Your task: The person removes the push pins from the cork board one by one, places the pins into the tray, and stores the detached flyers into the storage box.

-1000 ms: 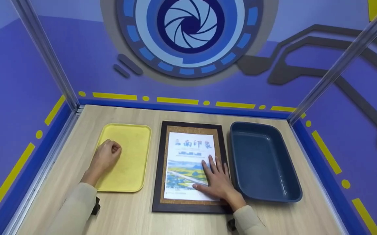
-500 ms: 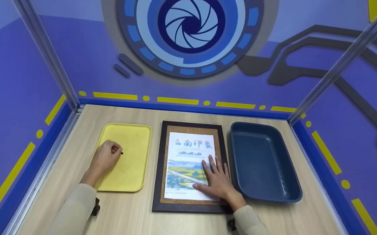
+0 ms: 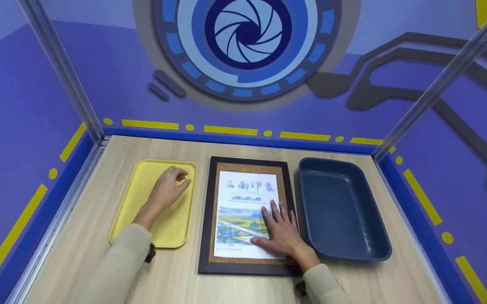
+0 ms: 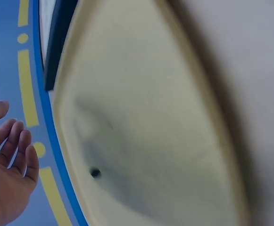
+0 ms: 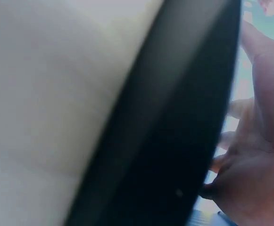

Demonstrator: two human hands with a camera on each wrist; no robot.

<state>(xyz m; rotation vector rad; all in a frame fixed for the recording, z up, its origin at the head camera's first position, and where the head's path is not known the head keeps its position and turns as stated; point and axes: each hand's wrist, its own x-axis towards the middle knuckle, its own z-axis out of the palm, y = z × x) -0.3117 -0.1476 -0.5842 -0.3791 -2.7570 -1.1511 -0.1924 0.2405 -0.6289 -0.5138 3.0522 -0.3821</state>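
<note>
My left hand [image 3: 168,187] is over the yellow tray [image 3: 131,219], its fingers loosely bent and the thumb apart from them. Nothing shows in its grasp. A small black piece [image 4: 95,173], too blurred to name, is on the tray in the left wrist view; the hand and wrist seem to hide it in the head view. My right hand [image 3: 283,235] lies with fingers spread on the lower right of a printed poster [image 3: 239,228], which rests on a dark-framed cork board [image 3: 247,167]. The right wrist view shows that hand's palm side beside the dark frame edge.
A deep dark-blue bin [image 3: 332,211] stands just right of the board. Wood tabletop [image 3: 171,274] shows in front of the tray. Blue printed panels [image 3: 243,114] and metal posts enclose the back and sides.
The left hand has moved right and away across the tray, its fingers loosening. A black piece showed at its fingertips half a second ago. The right hand stays in place.
</note>
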